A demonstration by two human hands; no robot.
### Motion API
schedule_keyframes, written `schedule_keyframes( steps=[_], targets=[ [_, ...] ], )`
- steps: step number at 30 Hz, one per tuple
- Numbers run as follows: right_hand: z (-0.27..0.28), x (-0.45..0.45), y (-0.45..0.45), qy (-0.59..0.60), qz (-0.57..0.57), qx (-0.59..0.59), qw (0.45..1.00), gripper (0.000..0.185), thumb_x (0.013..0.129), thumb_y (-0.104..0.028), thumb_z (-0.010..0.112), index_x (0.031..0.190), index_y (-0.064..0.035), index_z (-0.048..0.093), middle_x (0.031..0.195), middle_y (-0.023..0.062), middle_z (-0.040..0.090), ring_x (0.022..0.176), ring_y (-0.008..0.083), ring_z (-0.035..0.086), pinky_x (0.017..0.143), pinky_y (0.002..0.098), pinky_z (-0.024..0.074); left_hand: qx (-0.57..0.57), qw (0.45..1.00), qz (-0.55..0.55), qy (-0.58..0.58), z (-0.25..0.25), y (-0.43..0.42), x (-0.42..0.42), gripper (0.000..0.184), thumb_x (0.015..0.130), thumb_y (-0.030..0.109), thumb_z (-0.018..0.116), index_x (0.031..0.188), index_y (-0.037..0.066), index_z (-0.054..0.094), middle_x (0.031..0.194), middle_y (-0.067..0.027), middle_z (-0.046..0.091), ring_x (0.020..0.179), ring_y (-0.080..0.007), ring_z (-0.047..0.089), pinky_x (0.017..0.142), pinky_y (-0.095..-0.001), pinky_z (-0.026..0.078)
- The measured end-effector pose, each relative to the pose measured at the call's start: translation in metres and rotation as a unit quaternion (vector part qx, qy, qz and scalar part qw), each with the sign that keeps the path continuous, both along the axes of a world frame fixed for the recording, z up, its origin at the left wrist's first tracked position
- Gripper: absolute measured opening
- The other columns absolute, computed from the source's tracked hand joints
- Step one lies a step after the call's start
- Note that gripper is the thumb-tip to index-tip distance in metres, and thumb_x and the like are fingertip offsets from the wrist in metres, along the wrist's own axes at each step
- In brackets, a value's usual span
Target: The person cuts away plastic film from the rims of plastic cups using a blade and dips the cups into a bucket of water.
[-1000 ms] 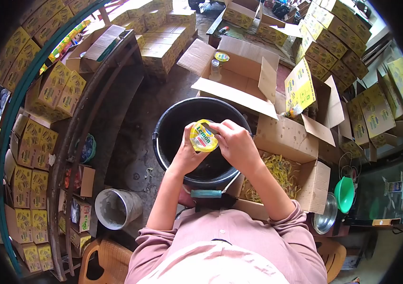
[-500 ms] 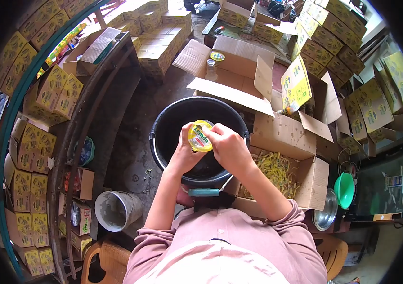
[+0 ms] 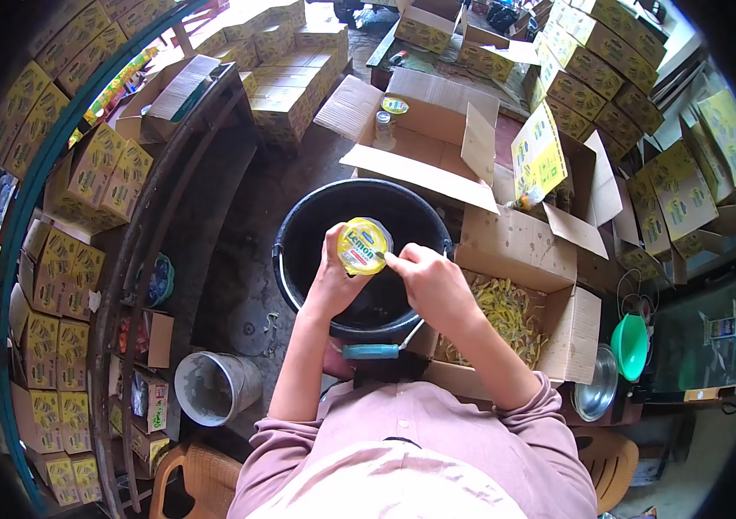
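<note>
My left hand (image 3: 332,285) is closed around a cup with a yellow lid printed "Lemon" (image 3: 363,246), its lid facing up at me. At the lid's right edge, my right hand (image 3: 434,281) is pinched, thumb against bent fingers; whatever small thing it grips there I cannot make out. Both hands are over a large black bucket (image 3: 306,216) with a teal handle grip (image 3: 371,351). The cup's lower part is hidden by my left hand. To the right of the bucket, a cardboard box (image 3: 519,238) holds many yellow-green strips (image 3: 504,311).
Beyond the bucket stands an open carton (image 3: 437,138) with a clear cup and a yellow-lidded cup inside. A grey bucket (image 3: 217,387) is on the floor at left. A green bowl (image 3: 630,348) and a metal basin (image 3: 595,385) are at right. Stacked yellow cartons (image 3: 65,268) line the left shelves.
My right hand has shifted from on top of the lid to its right edge, uncovering more of the lid. My left hand still holds the cup, now turned slightly.
</note>
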State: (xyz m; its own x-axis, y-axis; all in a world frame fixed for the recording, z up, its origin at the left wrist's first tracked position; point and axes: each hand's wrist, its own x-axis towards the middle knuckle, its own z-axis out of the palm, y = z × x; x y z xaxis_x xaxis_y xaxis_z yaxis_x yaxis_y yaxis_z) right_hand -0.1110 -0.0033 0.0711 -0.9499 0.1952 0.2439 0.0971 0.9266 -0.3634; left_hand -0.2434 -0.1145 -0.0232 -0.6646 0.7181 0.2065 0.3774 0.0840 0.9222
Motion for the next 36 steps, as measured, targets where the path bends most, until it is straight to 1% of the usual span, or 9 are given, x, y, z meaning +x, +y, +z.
schedule_keyframes(
  steps=[5,7,9,12,18,22,25,31,36],
  targets=[
    [0.013,0.022,0.013,-0.003,0.011,-0.008,1.000,0.032,0.069,0.004,0.053,0.098,-0.0058,0.062,0.081,0.0079,0.054,0.078,0.0232,0.057,0.069,0.0334,0.0496,0.015,1.000,-0.018,0.019,0.007,0.000,-0.001,0.074,0.066,0.008,0.073,0.124,0.011,0.027,0.115,-0.0164,0.046,0.106,-0.0289,0.050,0.092,-0.0353,0.041],
    [0.014,0.020,0.024,0.065,0.024,0.026,0.997,0.028,0.069,0.002,0.054,0.093,-0.0082,0.064,0.079,0.0059,0.056,0.074,0.0212,0.056,0.066,0.0319,0.0491,0.020,0.999,-0.044,0.000,0.008,0.000,-0.002,0.073,0.065,0.008,0.073,0.123,0.009,0.030,0.113,-0.0157,0.048,0.106,-0.0273,0.050,0.092,-0.0342,0.040],
    [0.017,0.014,0.034,0.106,0.088,0.052,0.989,0.027,0.068,-0.001,0.056,0.092,-0.0101,0.065,0.081,0.0049,0.057,0.074,0.0197,0.056,0.065,0.0308,0.0489,0.024,0.997,-0.070,-0.013,0.009,0.000,-0.002,0.071,0.064,0.009,0.074,0.122,0.008,0.033,0.112,-0.0151,0.049,0.106,-0.0261,0.051,0.092,-0.0335,0.040],
    [0.012,0.002,0.038,0.118,0.158,0.083,0.977,0.025,0.067,-0.003,0.059,0.090,-0.0119,0.066,0.083,0.0035,0.059,0.076,0.0182,0.057,0.067,0.0301,0.0491,0.020,0.993,-0.110,-0.028,0.013,-0.001,0.000,0.070,0.063,0.010,0.074,0.121,0.008,0.036,0.112,-0.0146,0.049,0.105,-0.0246,0.051,0.091,-0.0328,0.041],
    [-0.001,-0.009,0.032,0.102,0.170,0.112,0.974,0.034,0.064,-0.003,0.062,0.094,-0.0174,0.064,0.082,-0.0001,0.058,0.077,0.0169,0.057,0.067,0.0301,0.0493,-0.004,0.991,-0.131,-0.034,0.020,-0.003,0.004,0.068,0.064,0.013,0.074,0.121,0.007,0.037,0.109,-0.0128,0.050,0.102,-0.0218,0.052,0.089,-0.0317,0.042],
    [-0.004,-0.010,0.029,0.097,0.166,0.123,0.974,0.033,0.065,-0.003,0.062,0.094,-0.0176,0.064,0.082,-0.0008,0.057,0.076,0.0165,0.056,0.067,0.0299,0.0495,0.006,0.990,-0.136,-0.048,0.020,-0.003,0.003,0.068,0.064,0.013,0.074,0.121,0.007,0.037,0.109,-0.0131,0.049,0.102,-0.0223,0.051,0.090,-0.0318,0.042],
    [-0.004,-0.010,0.028,0.079,0.170,0.130,0.974,0.028,0.065,-0.007,0.063,0.092,-0.0143,0.066,0.086,0.0013,0.060,0.079,0.0174,0.057,0.068,0.0297,0.0492,0.009,0.988,-0.144,-0.050,0.018,-0.003,0.002,0.069,0.064,0.013,0.073,0.122,0.008,0.036,0.110,-0.0137,0.049,0.103,-0.0231,0.051,0.090,-0.0323,0.041],
    [-0.011,-0.015,0.029,0.084,0.180,0.137,0.970,0.032,0.064,-0.006,0.063,0.094,-0.0176,0.064,0.084,-0.0007,0.058,0.078,0.0170,0.057,0.067,0.0301,0.0498,-0.018,0.989,-0.144,-0.037,0.018,-0.004,0.004,0.072,0.064,0.014,0.073,0.124,0.010,0.033,0.112,-0.0140,0.048,0.105,-0.0245,0.050,0.091,-0.0334,0.041],
    [-0.005,-0.015,0.029,0.080,0.187,0.162,0.965,0.030,0.065,-0.007,0.063,0.093,-0.0168,0.064,0.084,-0.0005,0.058,0.078,0.0165,0.057,0.068,0.0300,0.0500,-0.024,0.990,-0.139,-0.023,0.015,-0.004,0.002,0.072,0.064,0.013,0.073,0.124,0.010,0.033,0.113,-0.0142,0.048,0.106,-0.0249,0.050,0.092,-0.0332,0.041]
  ],
)
